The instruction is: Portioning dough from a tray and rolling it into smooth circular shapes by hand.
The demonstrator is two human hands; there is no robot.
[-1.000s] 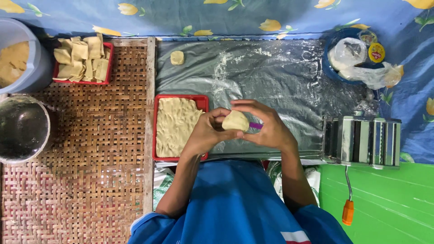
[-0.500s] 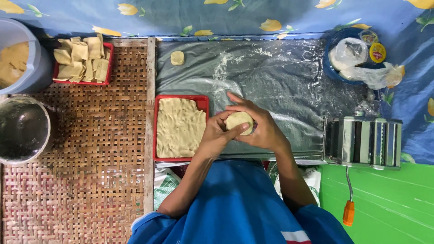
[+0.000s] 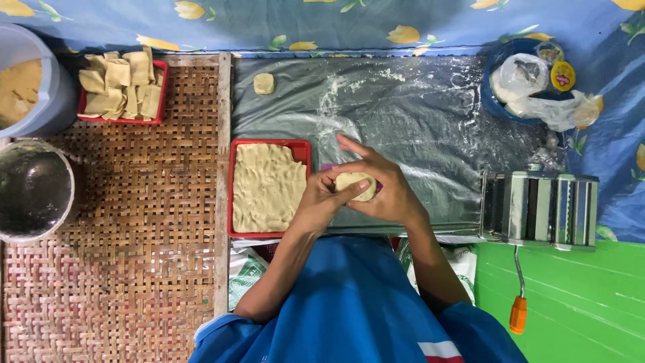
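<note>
Both my hands meet over the near edge of a floured plastic sheet [image 3: 416, 114]. A small pale ball of dough [image 3: 356, 185] sits between them. My left hand [image 3: 321, 198] presses its thumb onto the dough from the left. My right hand [image 3: 386, 188] cups the dough from the right, with the index finger stretched out to the upper left. Just left of my hands stands a red tray [image 3: 233, 202] filled with flat dough [image 3: 267, 185]. A little square piece of dough [image 3: 263, 83] lies alone at the sheet's far left corner.
A hand-cranked pasta roller [image 3: 544, 208] with an orange handle [image 3: 517, 314] stands at the right. A second red tray [image 3: 84, 111] of folded dough squares, a grey tub [image 3: 57, 94] and a dark metal pot [image 3: 33, 191] sit on the woven mat [image 3: 134, 269]. A blue bowl [image 3: 494, 74] holds plastic bags.
My hands have turned and pressed the dough ball, which looks flatter and smaller. My right index finger has stretched out further to the upper left.
</note>
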